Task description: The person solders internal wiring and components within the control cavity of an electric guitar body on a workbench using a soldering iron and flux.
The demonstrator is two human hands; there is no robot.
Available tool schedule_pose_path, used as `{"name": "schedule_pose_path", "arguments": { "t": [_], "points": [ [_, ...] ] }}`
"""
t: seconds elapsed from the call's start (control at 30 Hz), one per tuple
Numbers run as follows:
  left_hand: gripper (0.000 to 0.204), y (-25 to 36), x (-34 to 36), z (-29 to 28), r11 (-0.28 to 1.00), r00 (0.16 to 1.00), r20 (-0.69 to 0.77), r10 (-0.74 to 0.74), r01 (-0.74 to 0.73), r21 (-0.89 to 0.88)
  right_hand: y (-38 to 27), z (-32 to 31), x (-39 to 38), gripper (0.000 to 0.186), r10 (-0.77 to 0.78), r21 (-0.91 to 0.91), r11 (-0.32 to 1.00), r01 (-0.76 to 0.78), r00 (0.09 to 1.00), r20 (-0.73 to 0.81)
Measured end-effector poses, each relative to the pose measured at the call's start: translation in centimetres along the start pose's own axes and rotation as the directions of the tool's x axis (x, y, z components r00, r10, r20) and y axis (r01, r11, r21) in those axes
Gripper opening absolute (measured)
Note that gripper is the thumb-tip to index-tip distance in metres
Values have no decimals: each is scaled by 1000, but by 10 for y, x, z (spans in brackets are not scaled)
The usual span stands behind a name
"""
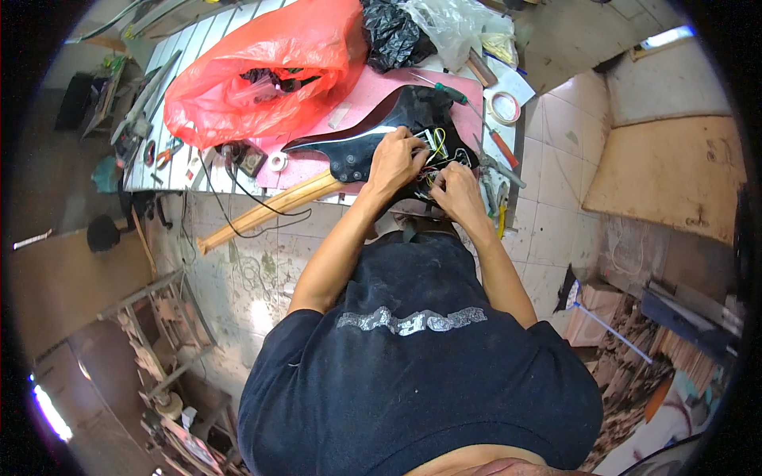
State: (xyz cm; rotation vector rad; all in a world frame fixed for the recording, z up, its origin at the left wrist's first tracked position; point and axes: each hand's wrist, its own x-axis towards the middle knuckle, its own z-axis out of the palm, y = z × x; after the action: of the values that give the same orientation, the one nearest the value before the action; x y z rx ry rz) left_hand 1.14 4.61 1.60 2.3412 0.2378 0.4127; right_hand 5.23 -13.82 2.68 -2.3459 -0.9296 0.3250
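A black electric guitar (381, 127) lies back side up on a pink sheet, its pale wooden neck (274, 208) reaching past the table edge to the lower left. Yellow and other thin wires (439, 143) stick out of an open cavity in the body. My left hand (394, 161) rests on the body, its fingers curled at the cavity's left side. Opposite it, my right hand (459, 193) pinches among the wires at the near edge. The fingers cover whatever each hand grips. Just beyond the cavity lies a green-handled screwdriver (451, 93).
A large red plastic bag (317, 32) bulges at the back left. On the right lie a tape roll (504, 107), a red-handled screwdriver (503, 147) and grey pliers (502, 170). Orange-handled pliers (165, 155) and a small white roll (277, 162) sit left. A black cable (262, 208) hangs over the edge.
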Motion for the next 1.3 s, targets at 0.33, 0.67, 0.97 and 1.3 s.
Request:
{"name": "schedule_pose_path", "arguments": {
  "t": [0.33,0.67,0.97,1.3],
  "points": [
    [25,26,-47,8,870,889,-275,-366,432,240,23,-16,9,17,-150,75,988,138,974,172],
    [21,27,-40,14,874,805,-401,-436,486,26,28,-32,25,17,-210,136,975,177,934,288],
    [19,29,-37,12,795,797,-322,-512,581,173,32,-37,31,16,-200,219,967,133,926,321],
    [15,16,-15,1,723,825,-208,-525,561,403,33,-36,33,17,-201,158,972,172,961,188]
  ]
}}
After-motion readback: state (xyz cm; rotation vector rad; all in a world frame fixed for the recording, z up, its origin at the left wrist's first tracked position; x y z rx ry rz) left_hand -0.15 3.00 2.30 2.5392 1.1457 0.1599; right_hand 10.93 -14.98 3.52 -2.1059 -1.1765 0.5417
